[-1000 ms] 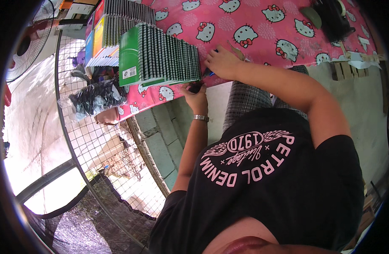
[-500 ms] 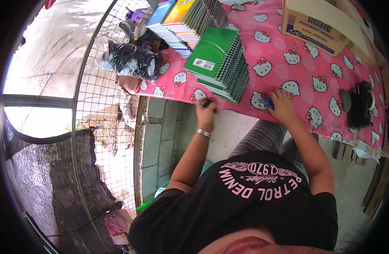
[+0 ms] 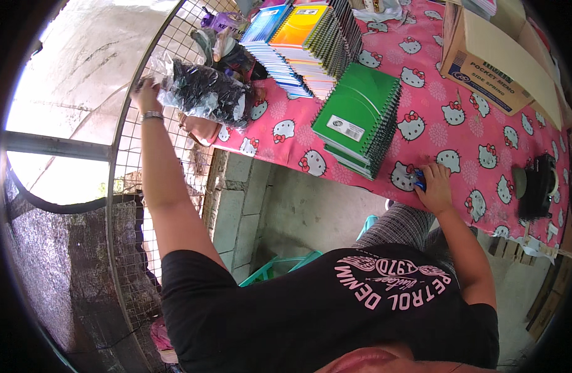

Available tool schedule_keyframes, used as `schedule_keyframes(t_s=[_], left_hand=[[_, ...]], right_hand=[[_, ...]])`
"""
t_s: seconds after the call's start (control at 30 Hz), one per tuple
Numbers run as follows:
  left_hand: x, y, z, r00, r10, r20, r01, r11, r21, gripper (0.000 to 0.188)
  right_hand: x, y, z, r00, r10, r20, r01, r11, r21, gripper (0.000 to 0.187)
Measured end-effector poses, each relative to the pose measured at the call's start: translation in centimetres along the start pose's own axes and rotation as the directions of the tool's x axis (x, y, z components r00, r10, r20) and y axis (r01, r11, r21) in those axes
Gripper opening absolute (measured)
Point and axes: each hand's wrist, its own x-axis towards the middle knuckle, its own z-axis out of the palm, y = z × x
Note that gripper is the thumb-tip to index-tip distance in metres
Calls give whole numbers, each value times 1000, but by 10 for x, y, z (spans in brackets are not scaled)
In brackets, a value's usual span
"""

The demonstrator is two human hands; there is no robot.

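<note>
My left hand (image 3: 147,94) reaches far out to the left, by the wire mesh and the end of a plastic-wrapped black bundle (image 3: 212,94). Its fingers are curled, with something dark and unclear at their tips. On the table's near edge rests my right hand (image 3: 436,188), closed over a small blue-handled tool (image 3: 419,179); its metal end is hard to make out. Between the hands stands a stack of green spiral notebooks (image 3: 355,112), covers up. Behind it are stacks of yellow notebooks (image 3: 299,25) and blue notebooks (image 3: 267,23).
The pink patterned cloth (image 3: 354,177) covers the table. An open cardboard box (image 3: 491,68) stands at the far right, a black tape dispenser (image 3: 537,186) nearer. A wire mesh (image 3: 133,236) borders the left side. A green plastic chair (image 3: 280,266) is below the table.
My left hand has swung from the table's front edge out to the left, past the wrapped bundle. My right hand stays at the table edge with the blue-handled tool. The view has shifted slightly.
</note>
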Motion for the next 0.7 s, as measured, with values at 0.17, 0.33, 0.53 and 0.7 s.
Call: schedule_keyframes(t_s=[0.17, 0.33, 0.53, 0.7], left_hand=[[81, -4, -9, 996, 4, -87, 15, 977, 211, 54], [108, -29, 16, 997, -30, -76, 47, 970, 237, 52], [119, -27, 6, 970, 85, -227, 20, 907, 421, 56], [118, -41, 8, 982, -110, -153, 179, 796, 578, 68]], right_hand=[[2, 0, 1, 999, 26, 36, -25, 999, -36, 56], [4, 1, -3, 999, 13, 38, -10, 998, -65, 57], [6, -1, 3, 999, 6, 32, -5, 999, -45, 57], [7, 1, 2, 998, 18, 55, -15, 999, -46, 56]])
